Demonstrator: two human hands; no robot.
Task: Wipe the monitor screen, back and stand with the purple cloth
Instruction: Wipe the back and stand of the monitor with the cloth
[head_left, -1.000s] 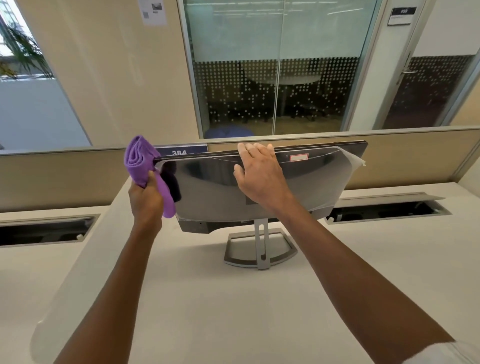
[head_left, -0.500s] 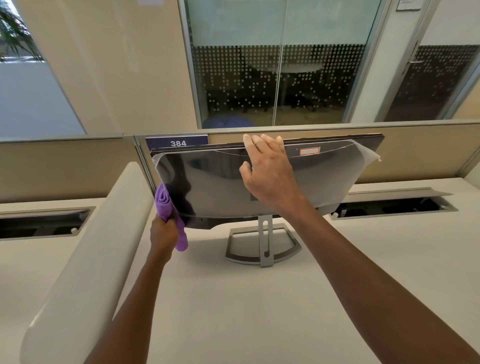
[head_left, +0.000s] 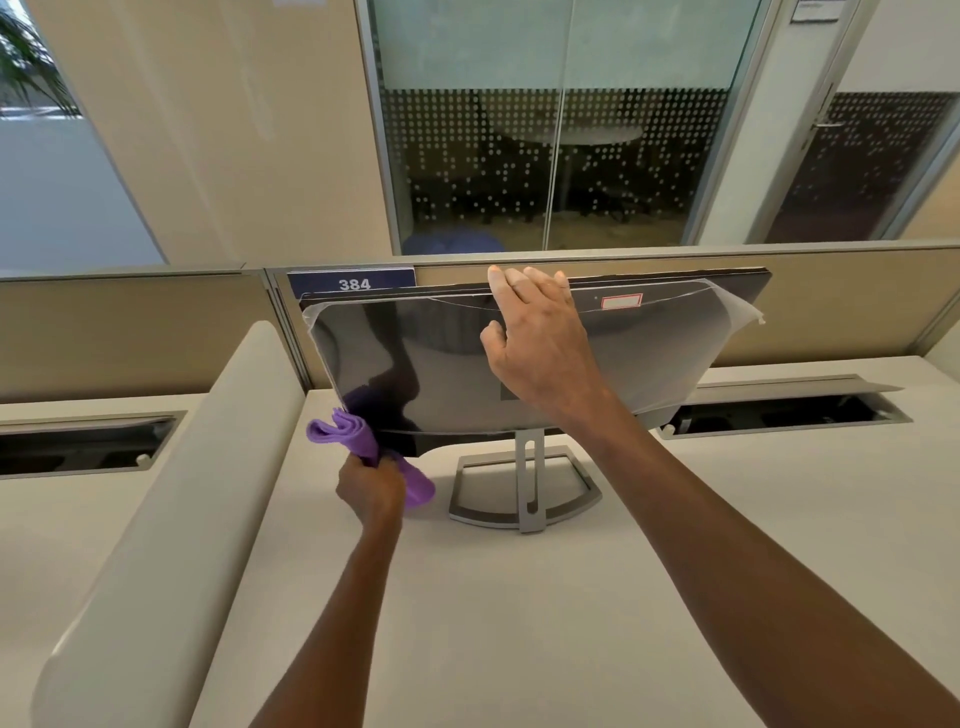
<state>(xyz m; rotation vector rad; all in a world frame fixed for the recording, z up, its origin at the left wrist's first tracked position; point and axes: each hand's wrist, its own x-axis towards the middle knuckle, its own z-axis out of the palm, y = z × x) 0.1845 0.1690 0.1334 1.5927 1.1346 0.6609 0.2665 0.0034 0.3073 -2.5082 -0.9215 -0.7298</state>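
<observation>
Office cubicle with pale cream desk (head_left: 519, 613), tan partition wall (head_left: 841, 301) at the far edge bearing a blue "384" number plate (head_left: 353, 283), glass-walled meeting room beyond. Thin black flat-panel monitor (head_left: 649, 353) standing mid-desk on an open silver metal frame stand (head_left: 524, 488), screen tilted, clear plastic film peeling off its right corner. Left hand (head_left: 370, 488) fisted around a bunched purple microfibre cloth (head_left: 358, 441), pressed at the monitor's near-left bottom corner. Right hand (head_left: 540, 348) spread flat, fingers hooked over the top edge, steadying the panel.
</observation>
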